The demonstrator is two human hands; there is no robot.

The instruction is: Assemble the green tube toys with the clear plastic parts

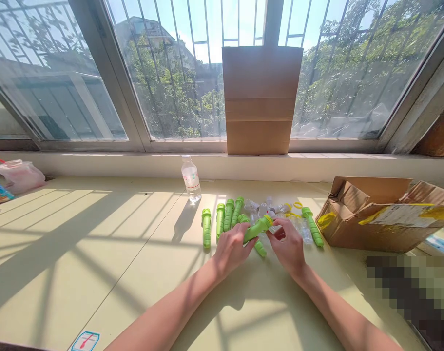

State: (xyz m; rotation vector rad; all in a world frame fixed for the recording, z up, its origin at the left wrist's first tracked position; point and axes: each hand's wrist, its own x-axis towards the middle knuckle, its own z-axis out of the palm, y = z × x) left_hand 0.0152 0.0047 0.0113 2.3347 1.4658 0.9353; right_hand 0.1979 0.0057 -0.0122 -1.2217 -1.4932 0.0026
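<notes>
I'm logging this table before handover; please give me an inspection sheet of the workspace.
Surface: pale yellow table, in patchy sunlight.
Job's things: one green tube held; other green tubes, clear plastic pieces and yellow rings lie nearby.
Clutter: water bottle standing, open cardboard box at the right.
Hands: left hand grips the green tube; right hand is at its ridged end.
Cables: nothing seen; lower right is pixelated.
Surroundings: barred windows; cardboard sheet upright before them.

Mid-frame, we see smooth, faintly glossy green plastic tubes (206,229); above them, a clear, shiny plastic bottle (191,183); at right, a matt cardboard box (364,236); lower left, a smooth tabletop (97,258).
</notes>
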